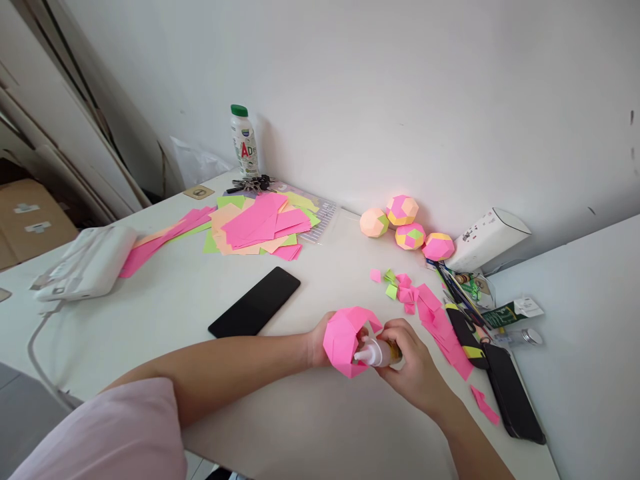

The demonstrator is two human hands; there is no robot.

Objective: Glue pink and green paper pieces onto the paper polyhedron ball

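A pink folded-paper ball [343, 340] with an opening on its right side rests in my left hand [320, 341], whose fingers are partly hidden behind and inside it. My right hand [413, 363] is closed around a small glue bottle [379, 352] with a white nozzle. The nozzle tip points left into the ball's opening; whether it touches the paper I cannot tell. Right of the ball lie small pink and green paper pieces [406, 293] and a row of pink folded strips [443, 327].
Several finished paper balls [401, 210] sit by the wall near a white box [487, 239]. A black phone [255, 303] lies left of my hands. Behind it are coloured paper sheets [260, 223], keys [253, 183] and a bottle [245, 141]. A utility knife [466, 335] and black case [514, 393] lie right.
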